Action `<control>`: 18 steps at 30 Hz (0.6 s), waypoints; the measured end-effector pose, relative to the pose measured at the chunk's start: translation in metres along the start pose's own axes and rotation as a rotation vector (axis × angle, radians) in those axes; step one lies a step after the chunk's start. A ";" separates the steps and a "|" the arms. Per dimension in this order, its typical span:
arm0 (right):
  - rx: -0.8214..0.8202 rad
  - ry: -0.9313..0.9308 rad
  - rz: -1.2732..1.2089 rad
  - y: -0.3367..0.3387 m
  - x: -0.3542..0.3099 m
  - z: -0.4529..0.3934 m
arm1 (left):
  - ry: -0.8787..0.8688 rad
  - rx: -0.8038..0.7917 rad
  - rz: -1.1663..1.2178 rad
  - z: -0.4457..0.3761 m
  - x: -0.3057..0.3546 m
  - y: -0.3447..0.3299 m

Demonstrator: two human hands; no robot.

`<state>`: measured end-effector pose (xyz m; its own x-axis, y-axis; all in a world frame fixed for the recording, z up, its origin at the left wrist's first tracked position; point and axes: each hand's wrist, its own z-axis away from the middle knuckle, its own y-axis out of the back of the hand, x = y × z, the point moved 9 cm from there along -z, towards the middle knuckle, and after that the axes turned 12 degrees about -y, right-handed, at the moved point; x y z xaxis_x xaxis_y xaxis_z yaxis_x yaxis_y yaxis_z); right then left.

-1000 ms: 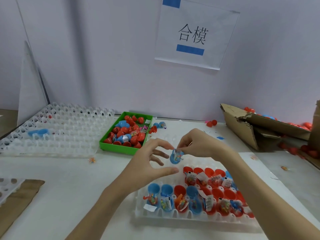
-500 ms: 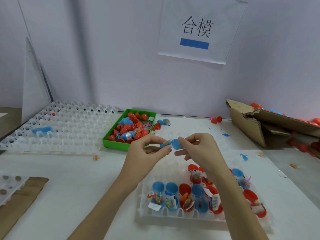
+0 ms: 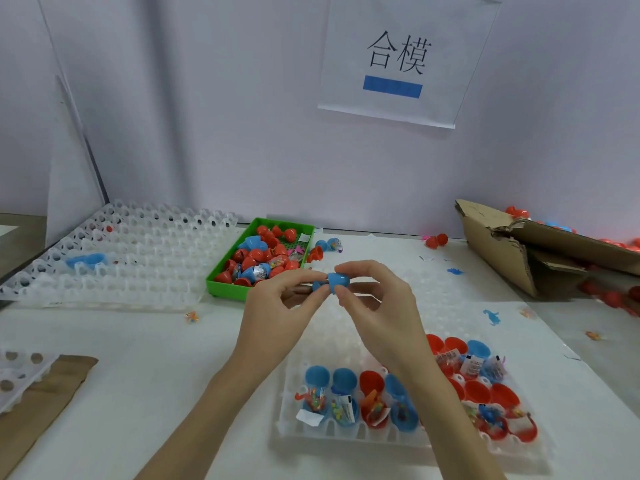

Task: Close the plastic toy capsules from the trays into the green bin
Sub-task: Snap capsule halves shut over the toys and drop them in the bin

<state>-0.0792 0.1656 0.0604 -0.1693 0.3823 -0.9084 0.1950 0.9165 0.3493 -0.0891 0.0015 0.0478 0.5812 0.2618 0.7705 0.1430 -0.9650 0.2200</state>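
Note:
Both hands hold one blue capsule (image 3: 333, 283) in the air above the table's middle. My left hand (image 3: 277, 313) pinches its left half between thumb and fingers. My right hand (image 3: 375, 306) pinches its right half. The two halves meet between my fingertips. Below them a white tray (image 3: 363, 436) carries several open red and blue capsules with small toys and paper slips inside. The green bin (image 3: 225, 284) sits behind my left hand, filled with several red and blue capsules.
A large white tray (image 3: 121, 258) with one blue piece lies at the left. A torn cardboard box (image 3: 512, 247) with red capsules lies at the right. Loose capsules (image 3: 435, 241) and small toy bits dot the table. A paper sign hangs on the wall.
My hands rose from the tray and came together; the blue capsule taken by my right hand is now gripped by both, its halves pressed toward each other.

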 end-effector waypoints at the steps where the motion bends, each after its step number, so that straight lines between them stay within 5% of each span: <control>1: 0.005 0.011 0.007 0.000 -0.001 0.001 | 0.008 0.014 0.007 0.000 0.000 0.001; 7: 0.045 0.016 -0.050 0.003 -0.001 0.001 | -0.002 0.060 0.049 0.003 0.002 0.001; 12: 0.071 -0.021 -0.074 0.009 0.004 -0.002 | -0.167 -0.022 -0.154 0.009 0.019 -0.016; 18: 0.032 -0.001 -0.099 0.003 -0.001 0.001 | 0.030 0.093 0.079 0.005 -0.001 0.000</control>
<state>-0.0771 0.1683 0.0618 -0.1882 0.2902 -0.9383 0.2079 0.9455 0.2507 -0.0852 0.0014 0.0442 0.5696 0.1838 0.8011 0.1723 -0.9797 0.1023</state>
